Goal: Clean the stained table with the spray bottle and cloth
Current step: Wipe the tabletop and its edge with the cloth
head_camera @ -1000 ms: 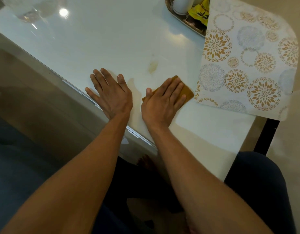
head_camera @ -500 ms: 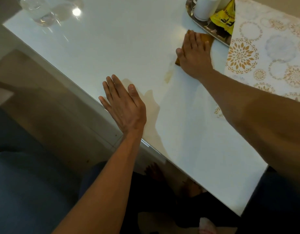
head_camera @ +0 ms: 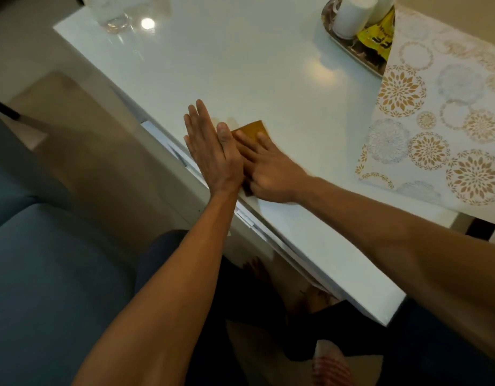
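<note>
The right hand lies flat on the brown cloth, fingers extended and spread over it, pressing it against the white table close to the near edge. A flat palm spreads pressure across the whole pad, which suits wiping better than a pinch. One corner of the cloth shows beyond the fingertips on the far side, and a dark sliver shows at the table edge below the hand.

The left hand rests open on the tabletop, fingers straight and together, immediately left of the right hand and partly over its fingers. Judged from this posture, it braces the body while the other arm wipes.

No stain is visible; any remaining mark would lie under the hands or the cloth. The spray bottle is not in view. The step in hand appears to be the wiping pass.

At the far right a metal tray carries a white container and a yellow packet. A patterned mat covers the right side, its corner folded clear of the glossy surface. A clear glass stands at the far left corner, well apart from the hands.
</note>
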